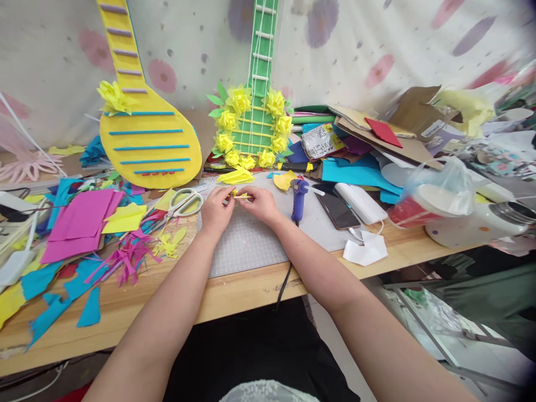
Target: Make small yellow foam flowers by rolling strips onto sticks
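My left hand (218, 210) and my right hand (260, 205) meet over the grey cutting mat (247, 243). Pinched between their fingertips is a small piece of yellow paper (240, 195), with what looks like a thin pale stick across it. The fingers hide part of it. Just beyond lies a stack of yellow paper petals (235, 176). A blue glue gun (298, 199) stands to the right of my right hand. White-handled scissors (184, 202) rest left of my left hand.
A yellow lute-shaped craft (146, 139) and a green one with yellow paper flowers (256, 125) lean at the back. Coloured scraps (129, 251) cover the left side. A phone (338, 205), white power bank (360, 202) and red-and-white cup (427, 206) stand right. A cord (285, 282) crosses the front edge.
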Available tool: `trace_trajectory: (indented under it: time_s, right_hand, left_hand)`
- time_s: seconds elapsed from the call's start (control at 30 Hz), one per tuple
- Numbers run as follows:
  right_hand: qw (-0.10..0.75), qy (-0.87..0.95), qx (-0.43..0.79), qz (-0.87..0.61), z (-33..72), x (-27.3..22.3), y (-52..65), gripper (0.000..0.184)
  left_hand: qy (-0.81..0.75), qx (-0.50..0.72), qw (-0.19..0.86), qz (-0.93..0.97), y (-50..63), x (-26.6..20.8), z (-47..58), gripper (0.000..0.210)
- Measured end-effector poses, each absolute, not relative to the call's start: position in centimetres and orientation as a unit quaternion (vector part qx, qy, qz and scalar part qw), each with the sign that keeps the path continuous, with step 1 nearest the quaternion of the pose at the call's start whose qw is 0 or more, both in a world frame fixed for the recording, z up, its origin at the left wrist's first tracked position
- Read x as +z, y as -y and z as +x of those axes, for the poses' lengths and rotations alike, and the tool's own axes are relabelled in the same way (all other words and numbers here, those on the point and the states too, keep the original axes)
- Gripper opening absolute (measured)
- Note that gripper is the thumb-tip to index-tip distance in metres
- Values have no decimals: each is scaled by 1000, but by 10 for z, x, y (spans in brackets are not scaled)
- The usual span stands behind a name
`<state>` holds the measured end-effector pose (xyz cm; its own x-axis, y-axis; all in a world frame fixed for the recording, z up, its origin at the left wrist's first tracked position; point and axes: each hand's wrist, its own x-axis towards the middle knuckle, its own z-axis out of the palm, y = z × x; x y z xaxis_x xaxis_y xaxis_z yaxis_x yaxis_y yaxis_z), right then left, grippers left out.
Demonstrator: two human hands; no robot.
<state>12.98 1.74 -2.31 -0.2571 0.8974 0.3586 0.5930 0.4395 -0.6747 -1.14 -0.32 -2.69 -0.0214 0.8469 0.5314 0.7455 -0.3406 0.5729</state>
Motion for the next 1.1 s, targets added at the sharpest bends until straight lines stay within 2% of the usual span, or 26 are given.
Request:
trace_trajectory:
  time_s: [1.1]
  right_hand:
    - [353, 765, 213, -494, 132, -22, -18, 23]
  left_hand:
    - [-571, 432, 64, 695, 5, -25, -13, 29]
